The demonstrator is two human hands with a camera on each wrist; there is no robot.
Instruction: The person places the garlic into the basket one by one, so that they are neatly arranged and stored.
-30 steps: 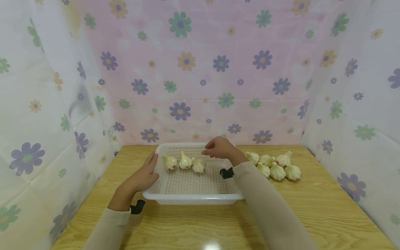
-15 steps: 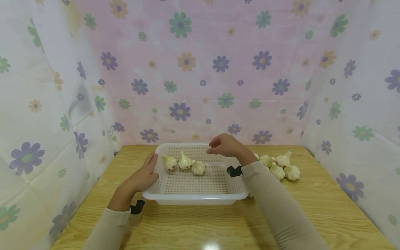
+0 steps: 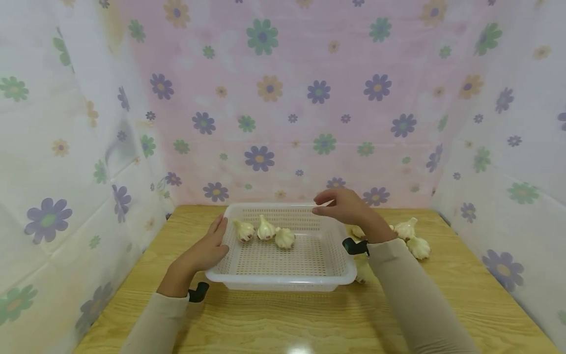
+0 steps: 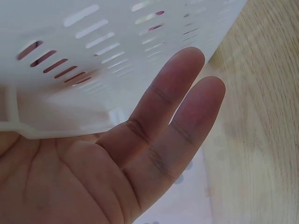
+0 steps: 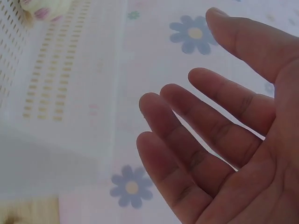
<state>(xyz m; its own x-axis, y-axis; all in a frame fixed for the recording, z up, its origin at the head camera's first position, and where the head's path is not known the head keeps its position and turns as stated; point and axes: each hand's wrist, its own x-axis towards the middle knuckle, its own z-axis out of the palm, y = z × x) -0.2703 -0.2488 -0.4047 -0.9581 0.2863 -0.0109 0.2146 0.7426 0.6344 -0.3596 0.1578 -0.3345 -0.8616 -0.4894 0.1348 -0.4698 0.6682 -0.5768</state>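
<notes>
A white plastic basket (image 3: 283, 280) with slotted walls sits on the table. In its left back part lie three garlic bulbs (image 3: 285, 238), pale with purplish marks. My left hand (image 3: 204, 251) rests against the basket's left side; in the left wrist view its straight fingers (image 4: 168, 102) stretch along the outer wall, with the palm at the rim. Over the basket's back right corner is my right hand (image 3: 347, 206). Nothing is in it, and its loosely bent fingers stand apart from the thumb in the right wrist view.
More garlic bulbs (image 3: 419, 248) lie on the wooden table (image 3: 265, 319) right of the basket, partly hidden by the right forearm. One bulb (image 3: 361, 271) is beside the basket's front right corner. Flowered cloth (image 3: 292, 98) hangs behind and at both sides.
My right hand has moved right, from above the basket's middle back to its back right corner, its fingers spreading a little. The left hand keeps its place on the basket.
</notes>
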